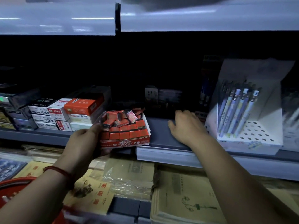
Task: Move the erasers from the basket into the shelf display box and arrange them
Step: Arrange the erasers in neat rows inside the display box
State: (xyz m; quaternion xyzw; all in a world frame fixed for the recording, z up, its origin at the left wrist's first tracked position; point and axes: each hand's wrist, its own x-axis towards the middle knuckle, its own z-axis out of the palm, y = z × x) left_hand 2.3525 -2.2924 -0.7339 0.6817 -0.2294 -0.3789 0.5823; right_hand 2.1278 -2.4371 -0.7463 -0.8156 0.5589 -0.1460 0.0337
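Observation:
The red display box (pixel 124 142), marked 2B on its front, is full of red-wrapped erasers (pixel 127 125); the front rows stand neatly, those behind lie in a loose heap. It overhangs the front edge of the grey shelf (pixel 161 135). My left hand (pixel 84 139) grips the box at its left side and underneath. My right hand (pixel 186 125) rests flat on the bare shelf just right of the box, fingers spread, holding nothing. A curved red basket rim (pixel 16 181) shows at the lower left, under my left forearm.
Stacked stationery boxes (pixel 64 113) stand left of the display box. A white pen display (pixel 246 120) with several pens stands to the right. Dark boxes (pixel 161 96) sit at the shelf back. Exercise books (pixel 186 196) lie on the lower level.

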